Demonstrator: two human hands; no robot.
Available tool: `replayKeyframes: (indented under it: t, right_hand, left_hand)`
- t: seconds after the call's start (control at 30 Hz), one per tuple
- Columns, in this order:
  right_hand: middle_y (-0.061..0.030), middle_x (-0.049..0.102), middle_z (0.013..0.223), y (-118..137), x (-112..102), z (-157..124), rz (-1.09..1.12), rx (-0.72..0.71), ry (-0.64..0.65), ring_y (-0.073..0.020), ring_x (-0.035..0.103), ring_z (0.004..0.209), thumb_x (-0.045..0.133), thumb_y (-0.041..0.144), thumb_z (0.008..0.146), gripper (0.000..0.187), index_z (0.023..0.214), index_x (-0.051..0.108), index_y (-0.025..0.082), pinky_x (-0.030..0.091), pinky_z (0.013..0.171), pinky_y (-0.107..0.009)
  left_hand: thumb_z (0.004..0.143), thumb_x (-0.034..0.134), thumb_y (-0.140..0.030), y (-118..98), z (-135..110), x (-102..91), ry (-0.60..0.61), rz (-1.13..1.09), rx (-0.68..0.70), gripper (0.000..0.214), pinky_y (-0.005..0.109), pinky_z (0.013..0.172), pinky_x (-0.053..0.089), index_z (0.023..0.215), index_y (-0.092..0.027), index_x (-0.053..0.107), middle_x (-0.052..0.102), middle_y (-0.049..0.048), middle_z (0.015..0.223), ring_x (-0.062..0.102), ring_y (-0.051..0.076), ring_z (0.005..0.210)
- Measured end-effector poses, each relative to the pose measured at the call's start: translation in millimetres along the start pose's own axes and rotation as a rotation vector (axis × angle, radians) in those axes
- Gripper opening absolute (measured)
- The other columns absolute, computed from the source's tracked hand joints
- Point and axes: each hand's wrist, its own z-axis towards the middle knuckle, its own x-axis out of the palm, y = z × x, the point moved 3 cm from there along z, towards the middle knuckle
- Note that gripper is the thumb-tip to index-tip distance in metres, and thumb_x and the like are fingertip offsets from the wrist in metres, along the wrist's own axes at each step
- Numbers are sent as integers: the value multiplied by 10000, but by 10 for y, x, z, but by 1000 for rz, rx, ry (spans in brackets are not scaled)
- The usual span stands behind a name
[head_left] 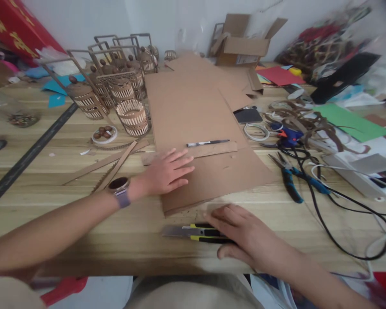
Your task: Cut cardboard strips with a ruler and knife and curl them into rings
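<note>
On the wooden table (83, 231), left fingers (180, 165) spread flat on cardboard (193, 107), right fingers (221, 214) flat over knife (180, 231).

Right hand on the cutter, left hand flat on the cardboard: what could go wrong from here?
The utility knife seems to have its blade out; a slip of the right hand could cut. The left hand lies flat on the cardboard sheet near its front edge, close to that blade. The pen could roll.

Bare forearms. Above left hand (165, 174): round dark-faced watch (118, 184), purple strap (123, 200). Beige trousers (186, 296).
</note>
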Motion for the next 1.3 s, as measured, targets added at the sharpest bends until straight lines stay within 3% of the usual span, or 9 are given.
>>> replayKeyframes:
  t: [0.1,0.2,0.37,0.53,0.63,0.7,0.9,1.07,1.3]
  right_hand:
    - [-133,662,1171,-286,-74,-83,-128,127,-113,-223,602,1081,484,336,989,371,1305,584,169,526,902,-382]
    - [-155,637,1264,-661,-113,-158,-358,216,-161,-273,592,1142,483,302,987,358,1298,594,163,525,914,-448]
    - [-164,616,1336,-1038,-155,-178,-538,68,-62,-286,610,1163,470,272,987,376,1325,575,144,531,924,-432]
    - [-138,646,1308,-1018,-212,-146,-647,-102,-4,-250,625,1155,427,127,974,380,1328,565,136,535,898,-368]
    - [-152,658,1282,-974,-268,-120,-695,-139,-65,-254,632,1129,426,114,972,379,1331,549,107,530,866,-362]
    - [-155,670,1258,-943,-315,-97,-697,-137,-129,-247,637,1100,424,116,977,380,1343,529,102,518,855,-362]
    - [-119,701,1156,-693,-379,-62,-612,-127,-273,-204,629,993,389,108,990,363,1324,527,147,484,808,-339]
    - [-48,687,868,-562,-231,-47,-586,-148,-97,-169,622,747,454,129,975,233,1129,628,152,438,625,-297]
    - [-41,632,807,-655,-118,-7,-622,-89,19,-173,587,653,500,93,929,172,983,654,145,376,550,-310]
  left_hand:
    - [966,435,-585,-192,-284,-100,-9,-14,-65,576,595,1169,243,1365,-196,579,464,137,1504,278,364,1458]
    - [885,553,-628,-311,-574,-109,76,-21,-268,675,566,1116,358,1418,-215,524,382,160,1552,321,406,1431]
    - [901,584,-457,-432,-813,-30,87,-267,-622,633,495,1121,383,1477,-244,429,298,118,1600,417,336,1395]
    - [830,664,-392,-452,-686,-109,-289,-1014,-905,630,434,1094,433,1420,-282,474,377,72,1568,400,301,1411]
    - [821,675,-248,-377,-621,-187,-653,-1410,-1207,452,334,975,523,1264,-236,586,568,85,1392,613,235,1193]
    - [802,642,-120,-346,-571,-218,-792,-1570,-1317,428,261,850,557,1219,-205,601,686,79,1158,686,167,976]
    - [704,693,-43,-310,-474,-198,-601,-1623,-1364,639,186,683,522,1304,-231,577,716,-2,919,671,128,798]
    - [647,726,-116,-234,-522,-188,-618,-1547,-1357,548,219,762,519,1182,-214,655,725,1,953,677,156,883]
    - [609,765,-284,-228,-584,-151,-604,-1432,-1308,475,313,873,505,1069,-196,687,723,53,1061,650,241,1043]
